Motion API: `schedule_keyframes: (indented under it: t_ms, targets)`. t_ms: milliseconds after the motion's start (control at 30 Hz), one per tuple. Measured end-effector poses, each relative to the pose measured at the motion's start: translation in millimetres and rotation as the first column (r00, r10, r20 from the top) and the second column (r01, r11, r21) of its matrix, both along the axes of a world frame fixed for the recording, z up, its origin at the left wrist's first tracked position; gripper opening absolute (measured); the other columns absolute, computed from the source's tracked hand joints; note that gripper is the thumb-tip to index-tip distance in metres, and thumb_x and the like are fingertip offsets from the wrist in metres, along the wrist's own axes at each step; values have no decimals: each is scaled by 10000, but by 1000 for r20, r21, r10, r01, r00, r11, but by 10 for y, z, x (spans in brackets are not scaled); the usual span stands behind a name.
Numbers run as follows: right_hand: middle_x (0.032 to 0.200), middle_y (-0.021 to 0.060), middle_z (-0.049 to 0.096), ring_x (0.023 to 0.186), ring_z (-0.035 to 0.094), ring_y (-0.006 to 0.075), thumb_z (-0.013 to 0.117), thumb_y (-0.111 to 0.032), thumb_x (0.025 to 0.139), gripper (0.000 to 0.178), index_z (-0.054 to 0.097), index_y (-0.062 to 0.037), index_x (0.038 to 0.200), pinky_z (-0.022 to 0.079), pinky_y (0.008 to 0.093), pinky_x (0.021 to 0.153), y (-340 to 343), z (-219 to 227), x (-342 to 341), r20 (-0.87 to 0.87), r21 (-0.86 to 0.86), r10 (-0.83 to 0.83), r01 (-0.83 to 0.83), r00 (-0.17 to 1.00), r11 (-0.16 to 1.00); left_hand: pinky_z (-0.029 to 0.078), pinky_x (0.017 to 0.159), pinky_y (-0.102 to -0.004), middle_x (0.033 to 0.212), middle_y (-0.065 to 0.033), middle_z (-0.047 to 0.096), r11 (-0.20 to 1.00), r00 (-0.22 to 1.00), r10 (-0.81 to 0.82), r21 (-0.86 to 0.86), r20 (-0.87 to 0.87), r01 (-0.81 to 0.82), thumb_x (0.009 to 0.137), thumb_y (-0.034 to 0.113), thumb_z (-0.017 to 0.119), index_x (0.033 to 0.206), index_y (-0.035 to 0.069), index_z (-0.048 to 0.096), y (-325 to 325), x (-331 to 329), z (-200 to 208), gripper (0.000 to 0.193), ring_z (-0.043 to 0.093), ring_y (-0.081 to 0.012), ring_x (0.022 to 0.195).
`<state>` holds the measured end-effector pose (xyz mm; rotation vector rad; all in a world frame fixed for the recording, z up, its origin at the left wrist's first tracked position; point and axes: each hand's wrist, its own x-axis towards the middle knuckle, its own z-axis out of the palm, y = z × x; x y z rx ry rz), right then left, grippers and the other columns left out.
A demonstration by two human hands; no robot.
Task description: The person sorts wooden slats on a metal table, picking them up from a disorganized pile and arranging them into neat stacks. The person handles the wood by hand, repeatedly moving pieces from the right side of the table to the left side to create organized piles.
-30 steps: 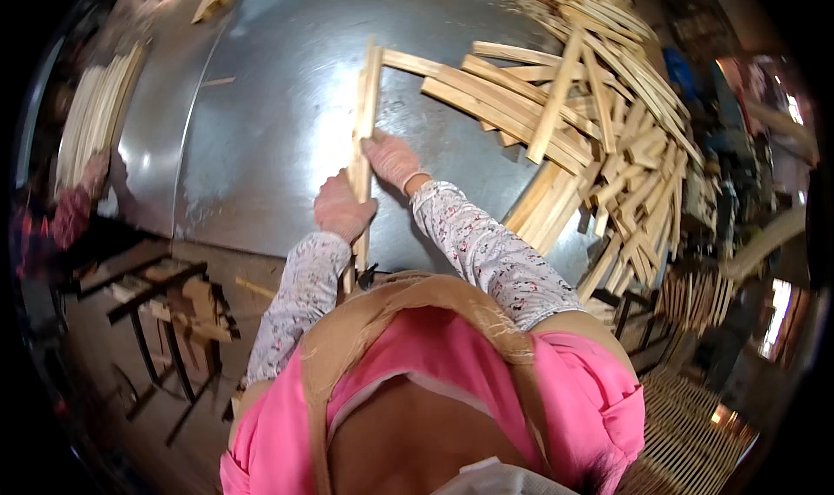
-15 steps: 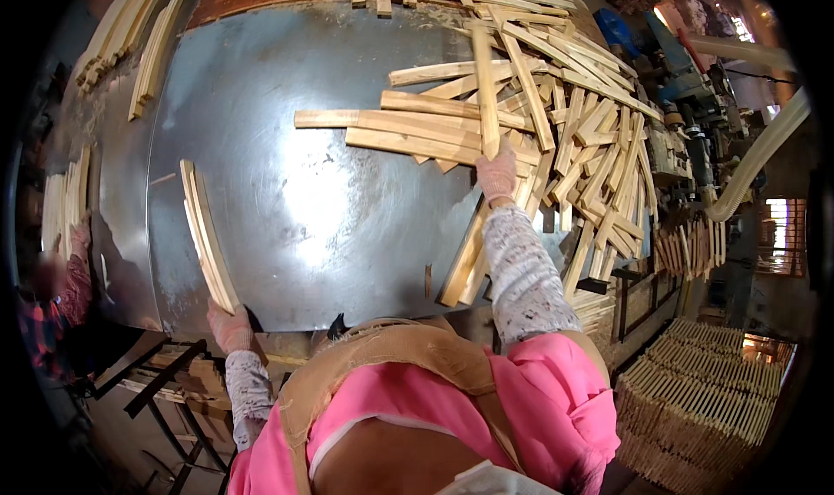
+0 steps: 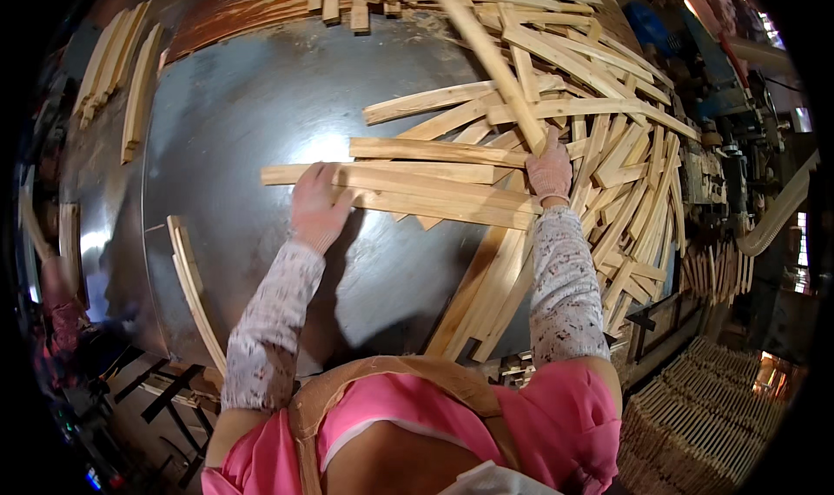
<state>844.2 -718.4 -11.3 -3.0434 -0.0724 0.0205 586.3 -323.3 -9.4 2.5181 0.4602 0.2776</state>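
Observation:
Long, pale wooden strips lie in a loose pile (image 3: pixel 625 161) on the right of a metal-topped table (image 3: pixel 234 130). My right hand (image 3: pixel 549 169), in a pinkish glove, is closed around the near end of a wooden strip (image 3: pixel 491 56) that slants up and away to the left over the pile. My left hand (image 3: pixel 320 207), gloved alike, has its fingers over the left part of two strips lying crosswise; the thumb is at the end of the nearer strip (image 3: pixel 434 195). A few strips (image 3: pixel 193 278) stand apart at the table's near left, partly behind my left sleeve.
Bundled strips (image 3: pixel 109 61) lie at the far left. Another person's blurred hand (image 3: pixel 59 278) is at the left edge. Machinery (image 3: pixel 725 104) with a pale hose stands at the right. Stacked strips (image 3: pixel 695 408) fill the lower right, and a dark metal frame (image 3: pixel 165 391) is at lower left.
My left hand has let go of the strips at near left and moved up and right to the crosswise strips. The strip in my right hand has swung its far end leftward.

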Motion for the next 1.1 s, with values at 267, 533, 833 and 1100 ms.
schedule_keyframes:
  t_ms: [267,533,833,1100]
  targets:
    - [1284,211,687,1214,632,369,739,-128,910,675,544,-86,1554,509,469,1074,-185,106,-635,-116,278,91,-56,989,959,310,1275,-502,1609,-230,500,899,918,-246,280,-311,336,751,702,788,1584,73,507,-924,2217,-137,1081,457,-412,1498]
    - [1140,93,767,947,711,168,647,-224,1068,373,659,-8,1372,565,277,829,-583,-281,-2015,-478,876,193,450,857,173,543,1067,-437,1285,-214,746,936,696,-351,-207,-626,286,800,544,799,1445,26,666,-324,1997,-47,838,709,-347,1219]
    - [1005,98,794,802,742,171,766,-258,1012,335,707,22,1187,581,357,636,-369,-579,-3427,-432,837,404,193,806,512,527,1016,-522,1200,-262,739,968,788,-237,-74,-569,238,1025,550,600,1271,-15,684,75,-22,341,621,693,-431,1173]
    - [896,43,714,760,672,164,815,-156,903,349,665,-24,1190,564,341,682,949,-2,-3714,-700,712,457,585,550,387,537,655,-361,868,-32,671,21,961,148,-971,-233,-239,1017,480,724,1541,20,550,924,-2206,104,718,626,-166,690]
